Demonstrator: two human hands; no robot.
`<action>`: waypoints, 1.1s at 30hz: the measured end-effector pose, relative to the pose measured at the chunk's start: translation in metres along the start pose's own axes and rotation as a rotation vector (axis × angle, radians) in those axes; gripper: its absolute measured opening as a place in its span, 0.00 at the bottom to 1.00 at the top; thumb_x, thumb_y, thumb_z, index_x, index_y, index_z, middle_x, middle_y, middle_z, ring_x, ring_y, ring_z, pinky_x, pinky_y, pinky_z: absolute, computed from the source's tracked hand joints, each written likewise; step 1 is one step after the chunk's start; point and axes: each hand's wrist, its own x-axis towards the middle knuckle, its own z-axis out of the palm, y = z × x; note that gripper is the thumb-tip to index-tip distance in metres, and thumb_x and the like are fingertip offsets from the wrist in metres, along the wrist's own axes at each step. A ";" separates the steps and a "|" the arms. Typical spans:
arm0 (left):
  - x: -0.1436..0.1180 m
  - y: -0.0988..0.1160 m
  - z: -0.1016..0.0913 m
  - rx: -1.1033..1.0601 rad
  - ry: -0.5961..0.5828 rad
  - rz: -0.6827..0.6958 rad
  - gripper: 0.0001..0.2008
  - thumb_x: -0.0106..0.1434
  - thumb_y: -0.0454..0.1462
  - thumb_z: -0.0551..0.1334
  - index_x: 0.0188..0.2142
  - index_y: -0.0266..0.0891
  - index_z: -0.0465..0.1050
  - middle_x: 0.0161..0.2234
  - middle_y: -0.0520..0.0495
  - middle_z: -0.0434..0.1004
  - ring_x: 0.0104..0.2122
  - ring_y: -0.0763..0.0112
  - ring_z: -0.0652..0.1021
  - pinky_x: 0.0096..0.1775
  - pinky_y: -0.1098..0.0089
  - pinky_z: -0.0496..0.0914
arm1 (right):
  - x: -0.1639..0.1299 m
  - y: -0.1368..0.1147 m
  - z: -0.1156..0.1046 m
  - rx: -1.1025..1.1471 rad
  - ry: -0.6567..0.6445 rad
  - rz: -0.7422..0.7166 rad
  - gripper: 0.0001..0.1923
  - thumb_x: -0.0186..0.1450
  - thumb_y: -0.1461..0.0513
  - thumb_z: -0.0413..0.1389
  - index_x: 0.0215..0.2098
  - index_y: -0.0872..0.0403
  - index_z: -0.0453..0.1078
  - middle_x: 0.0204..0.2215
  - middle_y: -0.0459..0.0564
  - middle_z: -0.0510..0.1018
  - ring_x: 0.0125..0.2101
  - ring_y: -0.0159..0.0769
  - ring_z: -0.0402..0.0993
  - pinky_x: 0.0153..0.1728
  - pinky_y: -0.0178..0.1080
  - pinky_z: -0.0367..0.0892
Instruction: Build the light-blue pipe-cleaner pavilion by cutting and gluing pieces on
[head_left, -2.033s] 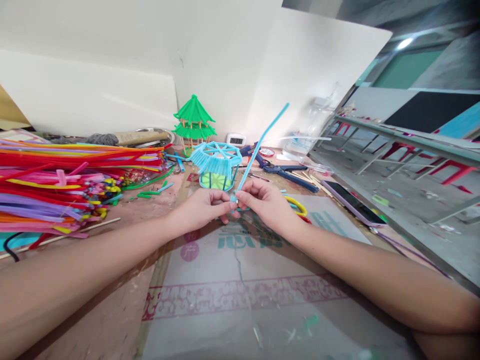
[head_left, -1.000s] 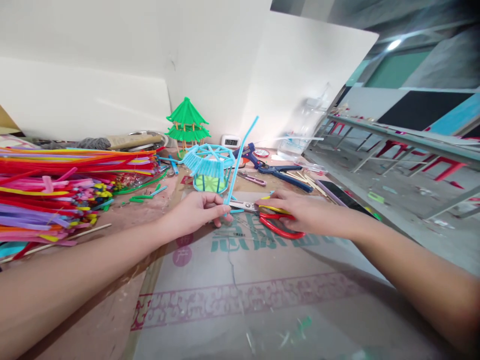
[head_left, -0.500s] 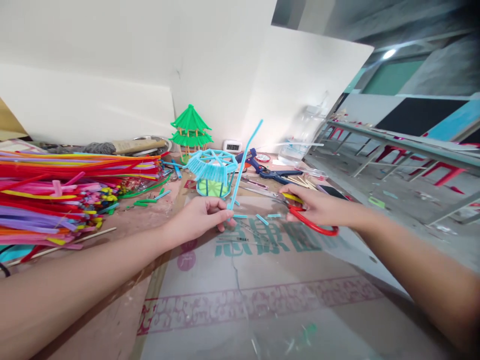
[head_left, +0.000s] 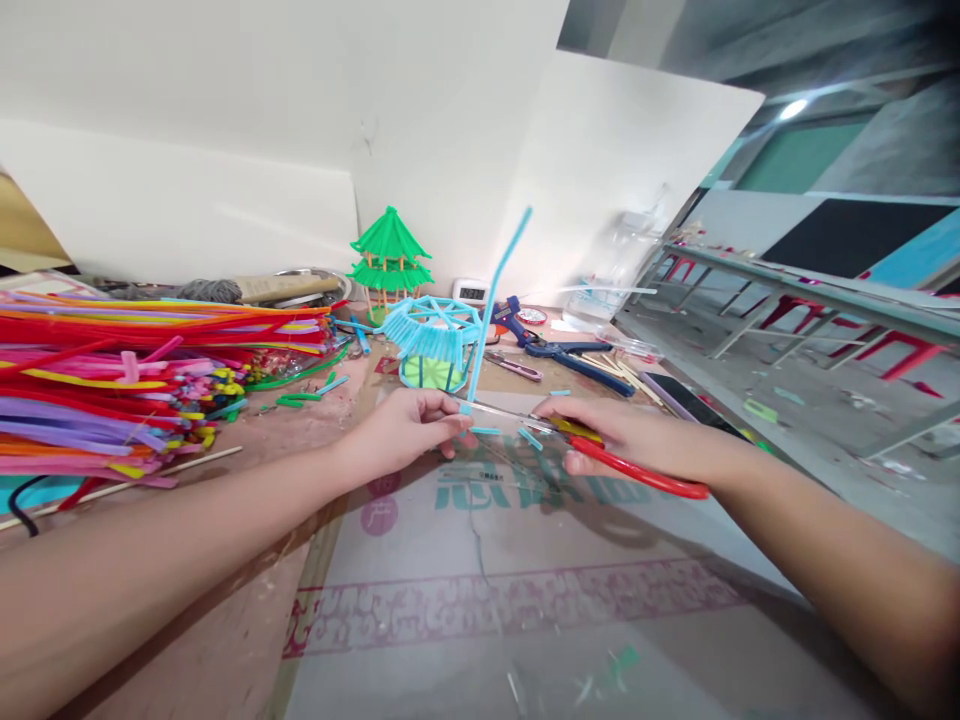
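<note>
Pinched in the fingers of my left hand [head_left: 411, 430] is the lower end of a light blue pipe cleaner [head_left: 496, 285], which rises upright and leans right at its top. My right hand [head_left: 615, 430] grips scissors [head_left: 630, 468] with red and yellow handles. Their blades lie across the pipe cleaner just above my left fingertips; whether they have cut into it I cannot tell. Behind my left hand stands a light blue pavilion-like frame [head_left: 435, 335] with a partly covered roof and a green base. Short blue pieces [head_left: 530, 439] lie on the cardboard [head_left: 480, 630] below the blades.
A large heap of coloured pipe cleaners [head_left: 97, 400] fills the left side. A green-roofed model pagoda [head_left: 391, 255] stands at the back. Farther right are a glue gun [head_left: 512, 320], blue-handled pliers [head_left: 581, 360], a phone [head_left: 694, 405], a plastic bottle [head_left: 615, 270] and a small digital clock [head_left: 472, 291].
My right hand has brought the scissors left and turned them, so the blades now reach the pipe cleaner. My left hand keeps its pinch, and the view has shifted slightly.
</note>
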 end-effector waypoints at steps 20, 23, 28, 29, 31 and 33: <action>0.002 -0.001 -0.004 -0.072 -0.026 -0.018 0.11 0.59 0.42 0.66 0.31 0.35 0.74 0.33 0.46 0.83 0.23 0.78 0.74 0.26 0.77 0.66 | 0.005 -0.001 -0.001 0.082 -0.078 -0.105 0.17 0.66 0.51 0.54 0.47 0.51 0.65 0.34 0.47 0.69 0.33 0.36 0.65 0.33 0.35 0.60; 0.002 -0.002 -0.004 -0.061 -0.015 -0.017 0.11 0.58 0.43 0.66 0.30 0.35 0.74 0.33 0.46 0.83 0.23 0.78 0.74 0.25 0.77 0.66 | 0.007 0.000 0.002 0.095 -0.072 -0.118 0.16 0.65 0.51 0.55 0.45 0.51 0.65 0.33 0.45 0.68 0.32 0.35 0.64 0.32 0.34 0.60; 0.002 -0.001 -0.004 -0.047 -0.013 -0.011 0.12 0.59 0.44 0.66 0.31 0.35 0.75 0.33 0.46 0.83 0.23 0.78 0.74 0.25 0.77 0.65 | 0.008 0.001 0.003 0.116 -0.057 -0.128 0.17 0.65 0.49 0.55 0.42 0.52 0.65 0.29 0.44 0.65 0.29 0.32 0.60 0.28 0.33 0.56; 0.002 -0.001 -0.004 -0.045 -0.014 -0.009 0.12 0.59 0.43 0.66 0.31 0.35 0.75 0.33 0.46 0.83 0.23 0.78 0.74 0.25 0.77 0.65 | 0.008 0.002 0.004 0.117 -0.056 -0.127 0.17 0.65 0.48 0.55 0.42 0.52 0.65 0.29 0.43 0.65 0.28 0.32 0.60 0.28 0.32 0.55; 0.002 0.000 -0.004 -0.037 -0.015 -0.007 0.12 0.59 0.43 0.66 0.31 0.35 0.75 0.33 0.46 0.83 0.23 0.78 0.74 0.25 0.77 0.65 | 0.008 0.003 0.004 0.119 -0.056 -0.126 0.18 0.65 0.47 0.54 0.41 0.52 0.66 0.28 0.44 0.65 0.27 0.32 0.59 0.27 0.32 0.54; 0.001 0.000 -0.004 -0.029 -0.016 -0.009 0.12 0.59 0.44 0.66 0.31 0.35 0.75 0.33 0.46 0.83 0.23 0.78 0.74 0.25 0.76 0.65 | 0.008 0.003 0.004 0.119 -0.054 -0.126 0.19 0.66 0.46 0.53 0.41 0.53 0.66 0.28 0.44 0.64 0.27 0.32 0.59 0.27 0.33 0.54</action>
